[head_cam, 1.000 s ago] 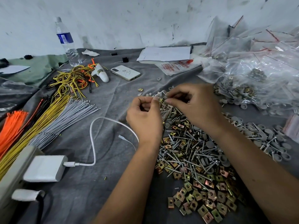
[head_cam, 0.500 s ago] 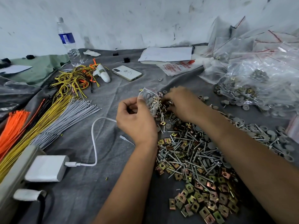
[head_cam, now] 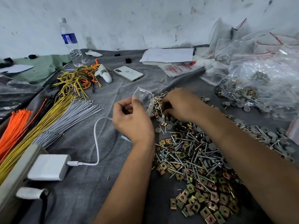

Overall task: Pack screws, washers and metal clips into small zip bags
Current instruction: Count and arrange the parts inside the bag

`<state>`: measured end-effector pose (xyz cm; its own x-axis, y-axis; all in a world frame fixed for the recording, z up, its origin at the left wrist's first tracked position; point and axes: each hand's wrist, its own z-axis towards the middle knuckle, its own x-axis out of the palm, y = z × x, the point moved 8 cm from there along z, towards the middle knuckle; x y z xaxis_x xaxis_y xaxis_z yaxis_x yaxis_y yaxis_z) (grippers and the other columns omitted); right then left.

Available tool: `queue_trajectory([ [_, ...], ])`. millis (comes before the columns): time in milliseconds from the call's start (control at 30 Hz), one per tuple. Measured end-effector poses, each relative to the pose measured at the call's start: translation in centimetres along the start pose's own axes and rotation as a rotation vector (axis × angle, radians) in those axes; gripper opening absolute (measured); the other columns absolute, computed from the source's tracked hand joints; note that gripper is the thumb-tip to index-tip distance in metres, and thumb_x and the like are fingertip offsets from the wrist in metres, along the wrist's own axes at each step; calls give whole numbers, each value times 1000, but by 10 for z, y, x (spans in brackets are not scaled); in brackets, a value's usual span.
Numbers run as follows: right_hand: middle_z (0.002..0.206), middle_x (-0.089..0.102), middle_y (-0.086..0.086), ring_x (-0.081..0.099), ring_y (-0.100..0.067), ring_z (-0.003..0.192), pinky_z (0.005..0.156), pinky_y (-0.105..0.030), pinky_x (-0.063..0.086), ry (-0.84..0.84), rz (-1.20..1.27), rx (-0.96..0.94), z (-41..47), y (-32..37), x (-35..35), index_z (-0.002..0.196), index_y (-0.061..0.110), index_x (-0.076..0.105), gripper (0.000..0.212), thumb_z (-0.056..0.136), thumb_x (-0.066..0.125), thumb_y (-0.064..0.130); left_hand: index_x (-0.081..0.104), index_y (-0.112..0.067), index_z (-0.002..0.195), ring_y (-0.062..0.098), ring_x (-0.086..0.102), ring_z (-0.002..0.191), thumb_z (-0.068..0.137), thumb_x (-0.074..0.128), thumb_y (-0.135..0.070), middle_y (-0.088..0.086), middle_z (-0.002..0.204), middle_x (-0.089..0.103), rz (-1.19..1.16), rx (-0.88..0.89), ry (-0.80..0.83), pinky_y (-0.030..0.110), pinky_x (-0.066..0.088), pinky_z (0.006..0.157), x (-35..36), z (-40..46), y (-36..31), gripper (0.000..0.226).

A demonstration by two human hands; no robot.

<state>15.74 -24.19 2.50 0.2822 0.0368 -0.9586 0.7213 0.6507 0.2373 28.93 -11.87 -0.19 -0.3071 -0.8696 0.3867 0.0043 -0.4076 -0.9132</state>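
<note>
Bag filling under way

Zip bag (head_cam: 144, 99), part filled, is pinched upright in your left hand (head_cam: 132, 120) beside the hardware pile (head_cam: 191, 152). Your right hand (head_cam: 181, 105) is curled over the pile's far edge, fingers hidden; grasp not confirmed. Next: bring picked pieces to the bag mouth. Water bottle (head_cam: 71, 42) label and printed packet (head_cam: 179, 67): writing unreadable

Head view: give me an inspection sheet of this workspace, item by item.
Surface: grey cloth, wrinkled.
Job's things: small zip bag with some parts inside; loose pile of screws, washers and clips.
Clutter: water bottle, phone, papers, filled bags.
Hands: left hand pinches the bag; right hand reaches into the pile, fingers hidden.
Cables: white charger cable; wire bundles.
Surroundings: scuffed white wall.
</note>
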Motion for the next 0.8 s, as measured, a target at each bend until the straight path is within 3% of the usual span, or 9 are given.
queue_trajectory([
  [200, 101, 73, -6, 67, -23, 91, 86, -43, 57, 84, -80, 30, 4, -1, 9, 102, 15, 72, 16, 90, 76, 25, 62, -18, 74, 10, 49, 63, 91, 72, -7, -5, 68, 54, 4, -9, -54, 25, 47, 62, -5, 8, 1, 23],
  [300, 104, 71, -6, 67, -21, 91, 84, -44, 57, 1, -62, 34, 0, -7, 3, 105, 15, 68, 15, 92, 73, 22, 62, -19, 74, 9, 49, 63, 91, 72, -6, -5, 69, 55, 0, -14, -56, 24, 47, 62, -6, 9, 2, 23],
  [367, 98, 71, 0, 66, -11, 83, 79, -31, 58, -94, 109, 57, -3, -13, -7, 100, 18, 69, 12, 91, 75, 20, 62, -19, 74, 6, 49, 62, 91, 72, -6, -5, 69, 55, 1, -4, -38, 20, 46, 61, -4, 7, 1, 24],
  [467, 84, 72, 10, 66, 1, 69, 57, -5, 45, -219, 394, 112, -7, -18, -26, 93, 23, 72, 14, 84, 82, 21, 62, -19, 74, 1, 49, 60, 91, 72, -5, -8, 67, 55, 4, 19, -2, 17, 45, 61, 0, 1, -2, 24],
  [600, 73, 75, 9, 69, 3, 64, 55, -6, 47, -293, 625, 52, -11, -5, -50, 88, 20, 78, 10, 82, 85, 21, 64, -20, 74, 5, 52, 60, 90, 72, -8, -7, 65, 58, 60, 62, 50, 21, 46, 62, 4, -3, -3, 21],
  [700, 71, 74, 11, 68, 5, 63, 55, -5, 44, -230, 555, -22, -11, 15, -54, 87, 23, 80, 11, 80, 87, 27, 63, -19, 74, 11, 51, 60, 90, 72, -9, -5, 63, 57, 77, 75, 100, 31, 46, 62, 8, -6, -3, 21],
  [800, 72, 74, 13, 67, 7, 66, 54, -3, 42, -165, 496, -27, -10, 23, -50, 86, 26, 80, 12, 79, 87, 33, 64, -20, 74, 10, 52, 60, 90, 72, -9, -4, 64, 59, 79, 73, 98, 30, 46, 62, 7, -6, -2, 21],
])
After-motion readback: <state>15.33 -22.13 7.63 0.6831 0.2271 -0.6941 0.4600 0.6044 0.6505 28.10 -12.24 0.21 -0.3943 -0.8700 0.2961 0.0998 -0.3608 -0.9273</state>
